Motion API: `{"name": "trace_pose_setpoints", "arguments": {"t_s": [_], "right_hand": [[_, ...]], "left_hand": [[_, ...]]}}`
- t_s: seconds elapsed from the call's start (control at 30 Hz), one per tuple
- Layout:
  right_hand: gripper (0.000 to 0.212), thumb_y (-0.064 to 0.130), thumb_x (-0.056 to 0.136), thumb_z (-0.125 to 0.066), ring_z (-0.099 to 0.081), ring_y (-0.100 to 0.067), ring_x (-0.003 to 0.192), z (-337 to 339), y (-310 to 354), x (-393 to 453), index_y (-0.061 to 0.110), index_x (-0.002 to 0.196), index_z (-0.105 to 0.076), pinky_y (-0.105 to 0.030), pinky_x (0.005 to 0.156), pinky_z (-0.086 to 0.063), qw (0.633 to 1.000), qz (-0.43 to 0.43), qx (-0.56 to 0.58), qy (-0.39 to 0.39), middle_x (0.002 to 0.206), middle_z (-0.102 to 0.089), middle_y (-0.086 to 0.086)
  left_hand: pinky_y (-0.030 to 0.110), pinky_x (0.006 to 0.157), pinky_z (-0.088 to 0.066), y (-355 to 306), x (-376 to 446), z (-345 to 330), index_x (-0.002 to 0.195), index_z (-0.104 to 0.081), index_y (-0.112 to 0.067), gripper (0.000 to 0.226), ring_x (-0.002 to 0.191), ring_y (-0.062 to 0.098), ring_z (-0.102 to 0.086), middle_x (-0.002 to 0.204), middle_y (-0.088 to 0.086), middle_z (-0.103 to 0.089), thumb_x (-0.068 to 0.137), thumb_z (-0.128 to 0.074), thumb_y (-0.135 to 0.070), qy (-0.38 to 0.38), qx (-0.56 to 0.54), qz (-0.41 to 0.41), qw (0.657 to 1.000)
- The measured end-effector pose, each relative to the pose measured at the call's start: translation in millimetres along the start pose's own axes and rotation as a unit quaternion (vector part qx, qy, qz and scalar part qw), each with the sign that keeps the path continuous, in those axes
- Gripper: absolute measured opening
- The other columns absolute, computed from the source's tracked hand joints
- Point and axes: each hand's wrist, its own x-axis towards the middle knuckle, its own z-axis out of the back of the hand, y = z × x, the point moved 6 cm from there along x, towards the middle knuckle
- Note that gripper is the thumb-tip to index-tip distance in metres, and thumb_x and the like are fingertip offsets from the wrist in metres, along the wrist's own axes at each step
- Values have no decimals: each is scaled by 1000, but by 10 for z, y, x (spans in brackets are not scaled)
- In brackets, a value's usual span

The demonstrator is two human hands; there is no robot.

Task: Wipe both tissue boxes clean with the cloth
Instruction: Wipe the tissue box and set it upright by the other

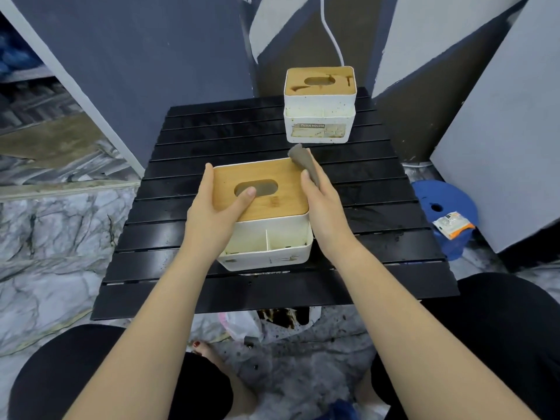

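A white tissue box (272,237) with a wooden lid stands at the middle of the black slatted table (181,268). My left hand (216,207) grips its left side, thumb lying on the lid by the oval slot. My right hand (321,198) is against the box's right side and holds a grey cloth (303,160) at the lid's far right corner. A second white tissue box (319,116), stained, with a wooden lid and a "TISSUE HOLDER" label, stands at the table's far right, apart from both hands.
A blue stool (445,207) with a small packet (451,227) on it stands right of the table. A white cable (331,34) hangs behind the far box. Plastic bags (242,327) lie on the marble floor under the table's near edge, by my knees.
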Motion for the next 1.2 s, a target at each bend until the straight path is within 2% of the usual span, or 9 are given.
{"name": "trace_pose_setpoints", "arguments": {"t_s": [0.1, 0.23, 0.43, 0.6, 0.73, 0.9, 1.03, 1.13, 1.2], "right_hand": [[44, 46, 106, -43, -54, -11, 136, 20, -99, -154, 35, 148, -52, -45, 117, -43, 998, -30, 5, -51, 147, -58, 10], [35, 34, 111, -40, -65, -9, 121, 54, -265, -512, 29, 137, -64, -40, 111, -49, 991, -71, 44, -107, 128, -72, 10], [27, 28, 110, -44, -69, -20, 115, 319, -180, -746, 19, 117, -69, -35, 98, -54, 963, -129, 173, -162, 121, -75, -5], [25, 31, 110, -45, -66, -10, 108, 249, 202, -565, 29, 114, -70, -35, 102, -49, 987, -9, 55, -153, 114, -75, 7], [40, 27, 111, -43, -42, 0, 144, -107, 136, -661, 24, 149, -53, -30, 123, -32, 986, 72, -121, -87, 155, -51, 9], [44, 17, 110, -41, -29, -8, 154, -252, 289, -721, 17, 155, -44, -36, 127, -25, 963, 198, -111, -144, 163, -40, 2], [51, 14, 107, -44, -16, -16, 159, -758, 403, -541, 18, 157, -36, -47, 130, -10, 918, 288, -272, 3, 168, -27, -2], [64, 44, 104, -52, -7, -12, 160, -1035, 228, -457, 24, 161, -30, -53, 126, 13, 804, 252, -505, 185, 171, -21, 1], [85, 61, 93, -61, -1, -5, 159, -985, 290, -445, 26, 163, -26, -46, 126, 17, 819, 228, -476, 225, 172, -15, 6]], "left_hand": [[28, 109, -37, 19, 3, -5, 162, -16, -33, 94, 139, 10, -40, 150, -17, -40, 88, -71, -54, -11, -15, 3, 1000], [22, 100, -34, 21, 8, -16, 162, -17, -32, 92, 126, 2, -40, 142, -19, -40, 89, -71, -51, -18, -29, 6, 999], [21, 101, -30, 26, 2, -7, 162, -18, -30, 94, 141, 10, -37, 157, -13, -37, 88, -73, -49, -10, -45, 13, 999], [25, 101, -36, 14, 7, -19, 162, -14, -29, 96, 125, 6, -41, 134, -18, -41, 89, -73, -48, 0, -63, 17, 998], [30, 103, -40, 27, 18, -3, 162, -14, -30, 98, 132, 13, -45, 130, -18, -40, 87, -74, -49, -4, -80, 21, 997], [39, 110, -43, 19, 2, -17, 162, -12, -32, 90, 134, 18, -47, 146, -8, -46, 92, -65, -53, 1, -84, 13, 996], [31, 101, -42, 112, -56, 27, 151, -46, -29, 62, 125, 17, -57, 145, 0, -56, 102, -34, -64, -15, -269, 110, 957], [41, 113, -43, 338, -96, 172, 146, -54, -27, 60, 129, 18, -57, 146, 2, -58, 103, -33, -63, -68, -449, 144, 879], [42, 121, -32, 434, -143, 338, 151, -45, -32, 53, 141, 14, -46, 153, -8, -49, 105, -33, -56, -139, -409, 105, 896]]}}
